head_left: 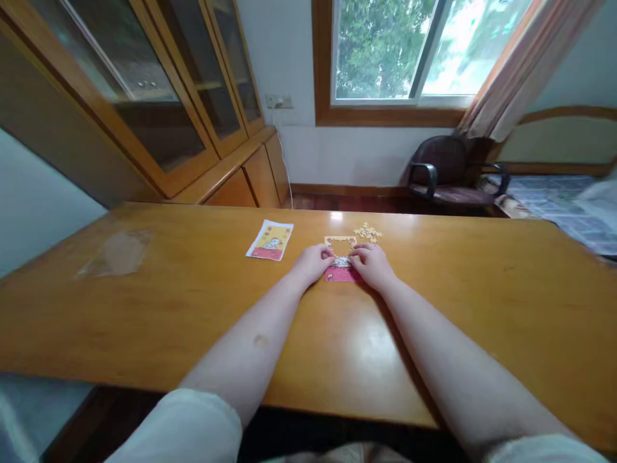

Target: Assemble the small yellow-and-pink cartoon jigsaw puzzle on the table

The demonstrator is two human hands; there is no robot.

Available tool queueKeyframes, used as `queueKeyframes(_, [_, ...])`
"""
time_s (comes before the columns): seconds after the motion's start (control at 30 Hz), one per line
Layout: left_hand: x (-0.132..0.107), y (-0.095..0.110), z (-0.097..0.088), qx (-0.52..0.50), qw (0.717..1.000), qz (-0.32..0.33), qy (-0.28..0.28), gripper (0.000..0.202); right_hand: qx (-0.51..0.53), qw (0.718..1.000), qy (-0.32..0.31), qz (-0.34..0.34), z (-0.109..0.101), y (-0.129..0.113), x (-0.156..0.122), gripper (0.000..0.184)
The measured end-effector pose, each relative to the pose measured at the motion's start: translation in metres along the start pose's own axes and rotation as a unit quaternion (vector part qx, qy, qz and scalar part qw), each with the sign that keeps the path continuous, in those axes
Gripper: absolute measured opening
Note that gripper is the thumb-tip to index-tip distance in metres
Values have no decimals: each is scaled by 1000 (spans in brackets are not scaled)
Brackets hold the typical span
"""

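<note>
Jigsaw puzzle [340, 275], its upper middle unfilled, lies on the wooden table [308, 347] between the left hand [312, 262] and right hand [372, 262], both curled at its sides, though whether either grips anything I cannot tell.

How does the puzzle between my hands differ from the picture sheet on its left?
The puzzle has a gap in its upper middle; the picture sheet shows an unbroken image. The puzzle lies fairly straight, the picture sheet turned slightly. The picture sheet has a white border; the puzzle shows none. Both are yellow above and pink below.
</note>
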State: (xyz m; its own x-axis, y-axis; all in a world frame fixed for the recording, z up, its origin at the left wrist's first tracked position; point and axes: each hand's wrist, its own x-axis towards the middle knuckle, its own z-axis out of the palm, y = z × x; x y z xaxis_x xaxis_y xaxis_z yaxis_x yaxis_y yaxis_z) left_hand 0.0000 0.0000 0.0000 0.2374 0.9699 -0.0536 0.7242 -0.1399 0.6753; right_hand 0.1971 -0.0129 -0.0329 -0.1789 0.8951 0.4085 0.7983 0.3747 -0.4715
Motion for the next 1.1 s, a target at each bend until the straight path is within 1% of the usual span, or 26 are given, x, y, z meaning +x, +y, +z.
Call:
queueKeyframes(0.13, [0,0,-1,35,999,31,0,12,-6,1000,-4,8,-1,-1,0,18])
queueKeyframes(0.2, [-1,0,-3,62,996,56,10,12,-7,1000,-9,15,-3,-3,0,19])
queueKeyframes(0.3, [-4,1,-9,109,991,74,26,14,-5,999,-17,30,-5,-4,0,20])
queueKeyframes(0.37, [-6,2,-13,142,986,82,20,15,-4,999,-20,38,-5,-5,0,20])
queueKeyframes(0.47, [-9,6,-15,173,980,95,-4,17,-5,999,-23,44,-6,-6,0,20])
queueKeyframes(0.57, [-11,9,-13,179,979,99,-21,20,-8,998,-27,48,-6,-7,0,20])
queueKeyframes(0.67, [-11,10,-11,182,977,103,-27,23,-8,998,-29,50,-6,-7,0,20])
queueKeyframes(0.9, [-12,11,-12,185,975,118,-23,25,-5,998,-24,50,-6,-7,0,19])
queueKeyframes(1.1, [-11,11,-9,207,970,121,-29,26,4,999,-20,30,-6,-6,0,19])
